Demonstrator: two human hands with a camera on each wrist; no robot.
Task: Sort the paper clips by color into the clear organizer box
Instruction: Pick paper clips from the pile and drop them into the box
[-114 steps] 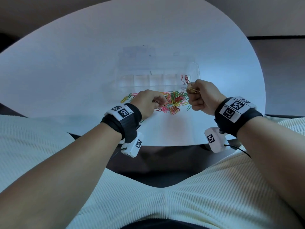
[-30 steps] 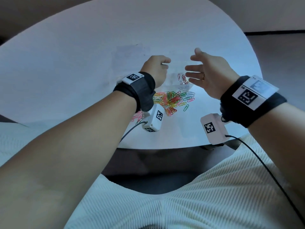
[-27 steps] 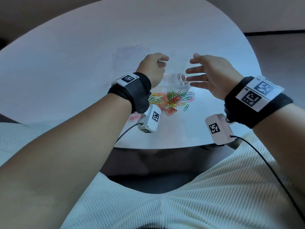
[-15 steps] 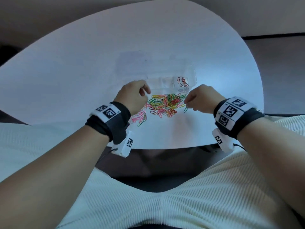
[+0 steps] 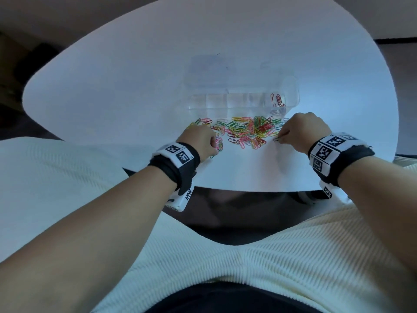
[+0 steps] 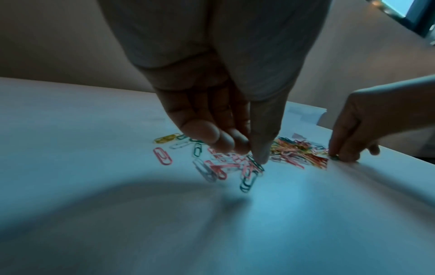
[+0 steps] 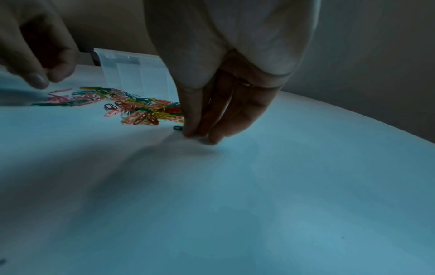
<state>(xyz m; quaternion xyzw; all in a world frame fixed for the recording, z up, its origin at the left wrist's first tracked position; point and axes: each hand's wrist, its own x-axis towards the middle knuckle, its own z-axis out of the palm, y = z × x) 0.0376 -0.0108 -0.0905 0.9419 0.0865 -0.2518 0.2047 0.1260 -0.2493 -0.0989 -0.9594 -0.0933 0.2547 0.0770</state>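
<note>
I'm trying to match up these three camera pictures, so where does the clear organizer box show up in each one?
Head: the box sits center, just beyond the clip pile, red clips in its right end.
Left wrist: only a pale blurred corner shows, right of center, behind the pile.
Right wrist: upper left of center, behind the pile, partly hidden by the right hand.
Shared landmark: the clip pile, directly in front of the box.

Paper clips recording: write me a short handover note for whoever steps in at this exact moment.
Left hand: fingertips down on a green clip at the pile's left edge, grip not clear.
Right hand: pinching a green clip flat on the table, right of the pile.
Organizer box: behind the pile, lid open.
Done: a few red clips in the rightmost compartment.
Left: the mixed pile; other compartments look empty.
</note>
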